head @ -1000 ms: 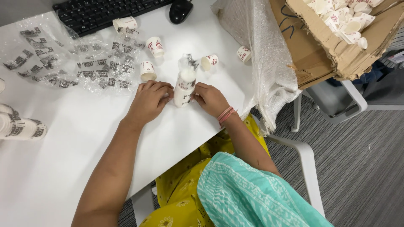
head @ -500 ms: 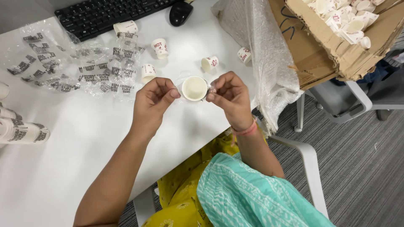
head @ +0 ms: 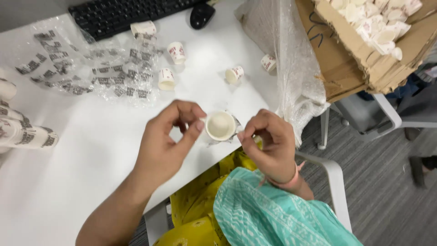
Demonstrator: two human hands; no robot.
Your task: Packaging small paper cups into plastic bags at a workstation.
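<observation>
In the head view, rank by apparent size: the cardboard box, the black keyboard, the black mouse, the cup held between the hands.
1. cardboard box, partly cut off.
2. black keyboard, also cut off.
3. Held cup and black mouse: look alike; the cup is nearer the camera, so unranked.

Matt paper cup (head: 221, 126), smooth white table (head: 91, 155), crinkled glossy plastic wrap (head: 86, 68).

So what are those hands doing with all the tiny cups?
A person at a white table holds a stack of small paper cups up between both hands, open end toward the camera. The left hand pinches one side, the right hand the other. More little cups lie scattered by clear printed plastic wrap, and a cardboard box nearby holds many more.
</observation>
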